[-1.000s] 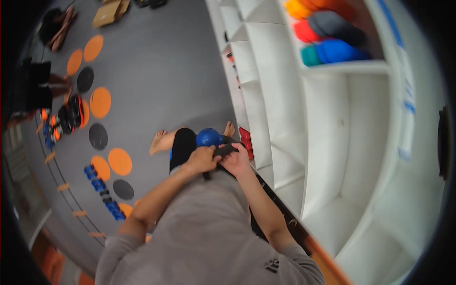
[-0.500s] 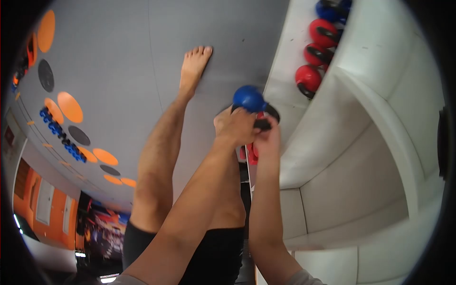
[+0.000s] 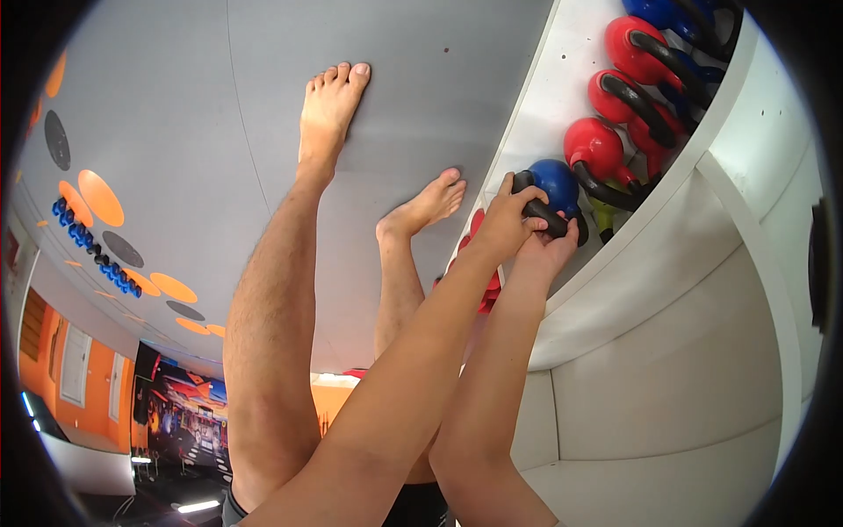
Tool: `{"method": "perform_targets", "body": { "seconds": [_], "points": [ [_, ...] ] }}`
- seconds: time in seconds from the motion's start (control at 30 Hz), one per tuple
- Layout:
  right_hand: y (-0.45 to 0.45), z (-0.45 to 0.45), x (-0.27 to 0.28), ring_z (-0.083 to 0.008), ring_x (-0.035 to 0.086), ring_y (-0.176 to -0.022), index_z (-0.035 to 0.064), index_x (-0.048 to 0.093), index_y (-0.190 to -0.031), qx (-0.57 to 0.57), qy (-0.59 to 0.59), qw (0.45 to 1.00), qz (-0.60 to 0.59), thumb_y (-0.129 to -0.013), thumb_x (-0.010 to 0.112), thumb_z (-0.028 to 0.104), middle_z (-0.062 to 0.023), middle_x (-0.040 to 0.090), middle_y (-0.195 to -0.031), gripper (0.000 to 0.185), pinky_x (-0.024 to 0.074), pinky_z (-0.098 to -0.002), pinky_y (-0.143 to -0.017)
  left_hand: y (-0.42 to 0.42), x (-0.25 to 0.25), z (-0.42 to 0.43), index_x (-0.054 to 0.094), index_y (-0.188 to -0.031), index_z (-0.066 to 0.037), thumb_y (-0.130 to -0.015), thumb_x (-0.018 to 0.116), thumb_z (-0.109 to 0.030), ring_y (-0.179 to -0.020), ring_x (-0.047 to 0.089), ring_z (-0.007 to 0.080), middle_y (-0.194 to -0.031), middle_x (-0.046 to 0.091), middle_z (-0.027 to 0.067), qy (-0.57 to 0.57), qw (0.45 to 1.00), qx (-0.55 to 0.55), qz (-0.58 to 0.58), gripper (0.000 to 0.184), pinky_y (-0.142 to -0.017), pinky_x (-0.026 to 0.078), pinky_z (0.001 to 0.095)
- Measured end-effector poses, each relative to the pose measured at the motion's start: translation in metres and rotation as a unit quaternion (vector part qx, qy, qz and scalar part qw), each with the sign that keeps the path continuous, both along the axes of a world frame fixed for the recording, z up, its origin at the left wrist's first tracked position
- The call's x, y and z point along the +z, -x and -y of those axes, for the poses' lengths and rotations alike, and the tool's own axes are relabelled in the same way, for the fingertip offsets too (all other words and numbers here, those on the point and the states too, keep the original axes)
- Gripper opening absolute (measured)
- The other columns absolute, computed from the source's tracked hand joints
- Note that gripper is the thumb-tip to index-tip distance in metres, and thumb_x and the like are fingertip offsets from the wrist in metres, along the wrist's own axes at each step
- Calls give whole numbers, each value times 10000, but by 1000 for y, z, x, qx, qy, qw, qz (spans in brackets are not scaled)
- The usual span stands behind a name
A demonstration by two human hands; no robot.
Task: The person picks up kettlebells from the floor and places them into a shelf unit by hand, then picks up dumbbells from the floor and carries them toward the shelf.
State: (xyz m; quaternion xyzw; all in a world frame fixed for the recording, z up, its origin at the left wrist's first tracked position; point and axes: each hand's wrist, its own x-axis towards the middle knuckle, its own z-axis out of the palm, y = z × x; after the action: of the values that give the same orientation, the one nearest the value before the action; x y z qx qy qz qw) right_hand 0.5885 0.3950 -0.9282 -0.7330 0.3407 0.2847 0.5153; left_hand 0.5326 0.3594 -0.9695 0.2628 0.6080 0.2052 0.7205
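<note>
A blue kettlebell [image 3: 553, 183] with a thick black handle is at the white shelf [image 3: 544, 105], its handle turned toward me. My left hand [image 3: 511, 215] is closed around the handle. Lower down, my right hand [image 3: 551, 250] grips the same handle near its end, with its palm turned up and fingertips curled over. The two hands are close together. Whether the ball rests on the shelf surface or hangs just above it, I cannot tell.
Red kettlebells [image 3: 592, 147] stand beside it on the shelf, with a greenish one [image 3: 602, 213] behind and blue ones [image 3: 659, 10] farther along. A pale curved panel [image 3: 746, 228] borders the right. My bare feet [image 3: 329, 110] are on the grey floor [image 3: 413, 97]. Dumbbells [image 3: 92, 246] line the left.
Both hands have carried the blue kettlebell to the right, from beside my right foot to the shelf near the red kettlebells. The view has shifted, showing more of the shelf.
</note>
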Motion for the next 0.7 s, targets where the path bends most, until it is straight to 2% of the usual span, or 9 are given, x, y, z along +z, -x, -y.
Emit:
{"method": "perform_targets", "body": {
  "seconds": [0.07, 0.13, 0.2, 0.27, 0.33, 0.4, 0.53, 0.6, 0.7],
  "points": [
    [-1, 0, -4, -278, 610, -891, 97, 507, -947, 3, 14, 1000, 11, -942, 551, 300, -110, 569, -1034, 208, 535, -381, -659, 3, 1, 5, 664, -1083, -167, -666, 842, -55, -1156, 580, 405, -1350, 469, 272, 41, 998, 16, 48, 466, -930, 511, 416],
    [1, 0, 3, -272, 605, -843, 95, 509, -920, 10, 27, 999, 21, -932, 548, 290, -113, 576, -1009, 199, 520, -370, -624, 6, 4, 7, 641, -1090, -158, -712, 779, -63, -1153, 573, 388, -1317, 483, 243, 36, 998, 12, 48, 413, -939, 502, 410],
    [4, -3, 6, -331, 596, -1057, 83, 476, -1142, 33, 53, 997, 38, -965, 508, 302, -162, 543, -1173, 284, 532, -479, -896, 8, 11, 4, 618, -1097, -149, -758, 715, -70, -1150, 565, 372, -1285, 498, 215, -14, 1000, -11, 1, 362, -947, 494, 404],
    [4, 4, 4, -325, 566, -1120, 71, 457, -1216, 66, 49, 996, 40, -963, 508, 300, -170, 520, -1235, 345, 509, -468, -926, 20, 14, -2, 595, -1105, -140, -804, 652, -78, -1147, 558, 356, -1252, 513, 186, -107, 988, -31, -109, 312, -956, 485, 398],
    [3, 12, 3, -320, 536, -1183, 59, 437, -1289, 101, 50, 993, 41, -960, 508, 297, -178, 497, -1297, 412, 486, -458, -957, 61, 0, -16, 572, -1112, -131, -850, 589, -85, -1144, 551, 339, -1220, 527, 158, -200, 939, -72, -272, 267, -964, 477, 392],
    [2, 16, 2, -236, 558, -1083, 53, 493, -1289, 108, 145, 979, 94, -923, 549, 149, -128, 537, -1219, 383, 514, -375, -803, 122, -30, -34, 549, -1119, -122, -896, 526, -93, -1141, 543, 323, -1187, 542, 130, -244, 862, -142, -421, 227, -973, 468, 386],
    [9, 13, 3, -240, 509, -1189, -7, 455, -1286, 136, 184, 963, 139, -928, 541, 115, -151, 500, -1276, 388, 505, -373, -887, 221, -73, -51, 503, -1134, -103, -987, 400, -108, -1134, 529, 290, -1123, 572, 73, -254, 759, -284, -528, 180, -990, 451, 374],
    [12, 13, 6, -241, 504, -1213, -41, 452, -1271, 180, 155, 963, 126, -930, 534, 87, -169, 502, -1275, 374, 478, -365, -955, 224, -75, -46, 505, -1133, -92, -1000, 388, -116, -1112, 537, 286, -1092, 588, 70, -234, 760, -310, -520, 179, -978, 453, 374],
    [16, 15, 7, -234, 513, -1207, -25, 458, -1261, 176, 146, 969, 90, -928, 542, 102, -158, 510, -1275, 366, 456, -354, -984, 164, -44, -9, 544, -1119, -70, -969, 447, -127, -1049, 574, 301, -1050, 615, 104, -142, 840, -296, -433, 187, -930, 473, 383]
  ]
}}
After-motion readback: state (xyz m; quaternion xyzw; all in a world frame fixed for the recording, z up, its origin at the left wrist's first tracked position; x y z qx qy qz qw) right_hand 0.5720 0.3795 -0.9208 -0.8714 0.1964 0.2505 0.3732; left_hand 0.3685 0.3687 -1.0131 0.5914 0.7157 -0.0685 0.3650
